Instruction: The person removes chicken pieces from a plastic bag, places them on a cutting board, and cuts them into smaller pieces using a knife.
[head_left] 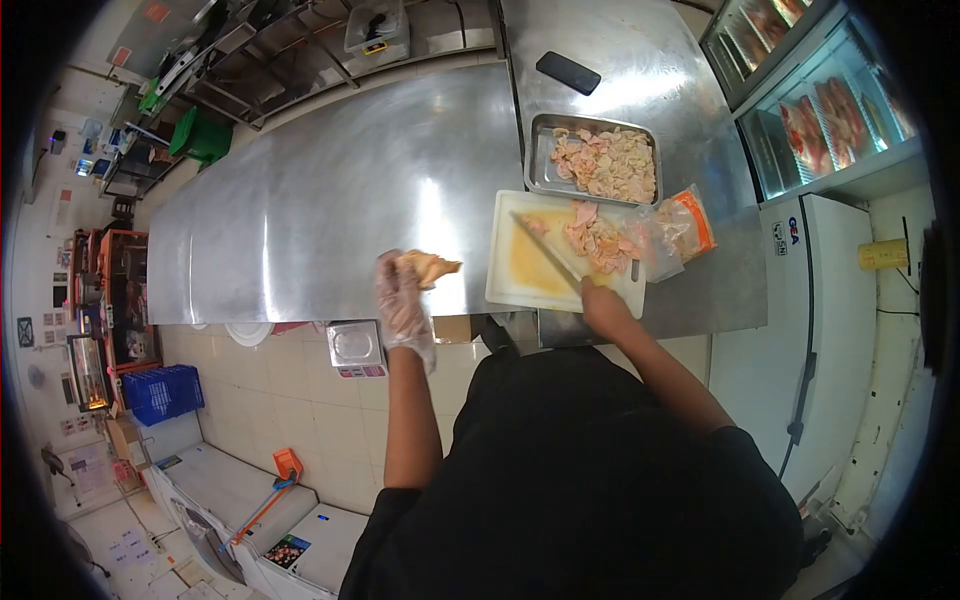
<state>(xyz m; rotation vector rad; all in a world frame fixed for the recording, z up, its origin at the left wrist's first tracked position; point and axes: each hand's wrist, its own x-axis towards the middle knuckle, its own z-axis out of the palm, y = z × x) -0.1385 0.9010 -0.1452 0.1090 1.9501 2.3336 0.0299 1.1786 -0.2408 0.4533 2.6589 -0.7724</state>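
Note:
My left hand (402, 305), in a clear plastic glove, is closed on a yellowish-pink piece of raw chicken (432, 268), held left of the white cutting board (497, 285). My bare right hand (607, 312) grips a knife (548, 246) by its handle, which the fingers hide. The blade lies slantwise over the board, tip toward its upper left. Cut chicken pieces (598, 240) are heaped on the board's right side, and yellowish liquid wets its surface. Behind the board, a metal tray (540, 160) holds many small cut pieces (610, 165).
A clear plastic bag (690, 225) with orange print touches the board's right side. A black phone (568, 72) lies on the steel table (350, 200) behind the tray. A white cabinet (815, 300) stands to the right, and a scale (356, 347) is below the table's front edge.

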